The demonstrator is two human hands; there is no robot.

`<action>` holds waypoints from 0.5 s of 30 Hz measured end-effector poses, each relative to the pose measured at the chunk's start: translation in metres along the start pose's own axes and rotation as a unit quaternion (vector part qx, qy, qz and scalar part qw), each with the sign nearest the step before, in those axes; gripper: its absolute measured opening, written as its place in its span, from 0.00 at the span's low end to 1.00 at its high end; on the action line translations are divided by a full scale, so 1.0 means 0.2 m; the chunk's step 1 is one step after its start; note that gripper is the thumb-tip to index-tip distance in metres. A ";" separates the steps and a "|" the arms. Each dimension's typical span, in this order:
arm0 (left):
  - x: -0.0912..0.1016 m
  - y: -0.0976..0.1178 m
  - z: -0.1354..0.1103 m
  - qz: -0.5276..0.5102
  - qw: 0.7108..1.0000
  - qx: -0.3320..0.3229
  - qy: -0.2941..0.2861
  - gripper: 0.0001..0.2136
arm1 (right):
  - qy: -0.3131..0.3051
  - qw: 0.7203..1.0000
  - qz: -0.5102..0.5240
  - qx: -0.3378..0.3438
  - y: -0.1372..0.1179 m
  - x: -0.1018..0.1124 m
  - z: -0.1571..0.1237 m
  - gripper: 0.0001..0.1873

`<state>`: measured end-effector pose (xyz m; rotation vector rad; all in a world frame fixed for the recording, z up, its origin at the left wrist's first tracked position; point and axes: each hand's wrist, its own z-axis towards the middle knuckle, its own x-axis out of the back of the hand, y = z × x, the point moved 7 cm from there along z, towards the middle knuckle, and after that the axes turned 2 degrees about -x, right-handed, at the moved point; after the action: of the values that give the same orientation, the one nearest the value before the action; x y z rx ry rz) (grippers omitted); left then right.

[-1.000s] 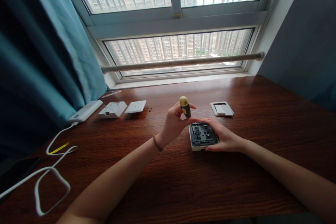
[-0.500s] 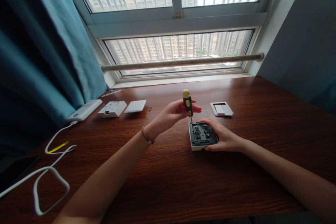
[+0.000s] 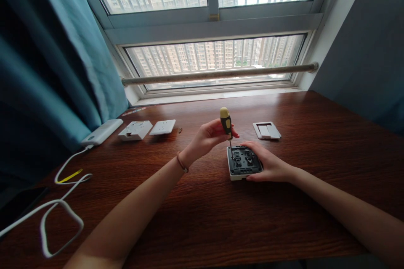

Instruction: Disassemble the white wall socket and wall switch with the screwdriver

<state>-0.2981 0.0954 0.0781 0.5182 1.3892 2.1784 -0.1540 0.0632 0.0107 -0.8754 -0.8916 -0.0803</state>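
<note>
A wall switch module [image 3: 243, 163] lies with its dark inner side up on the wooden desk [image 3: 202, 218]. My right hand [image 3: 271, 164] wraps round its right edge and pins it down. My left hand [image 3: 210, 136] is closed round the black and yellow handle of a small screwdriver [image 3: 226, 122]. The screwdriver stands nearly upright, and its thin blade reaches down into the upper left part of the module.
A white switch cover plate [image 3: 267, 130] lies behind the module. At the back left are a white socket plate [image 3: 163, 127], a white box part [image 3: 135, 130], a small screw [image 3: 180, 130], and a white power bank [image 3: 101, 133] with its looping cable [image 3: 59, 214]. A teal curtain [image 3: 47, 59] hangs at left.
My left hand has raised the screwdriver from a low tilt to nearly upright and set its tip in the module. My right hand has stayed on the module.
</note>
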 end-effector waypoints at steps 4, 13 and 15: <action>0.03 -0.04 -0.01 -0.022 0.999 0.008 0.047 0.12 | 0.001 1.000 -0.001 0.003 0.00 0.00 0.00 0.45; 0.10 -0.07 -0.03 0.094 0.978 -0.043 0.179 0.18 | -0.006 1.000 -0.010 0.002 0.00 0.00 0.00 0.45; 0.09 -0.07 -0.03 0.102 0.979 -0.036 0.171 0.18 | -0.006 1.000 -0.009 0.002 0.00 0.00 0.00 0.45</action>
<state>-0.3125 0.1068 0.0647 0.2773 1.4759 2.5676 -0.1551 0.0633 0.0106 -0.8657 -0.9116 -0.0889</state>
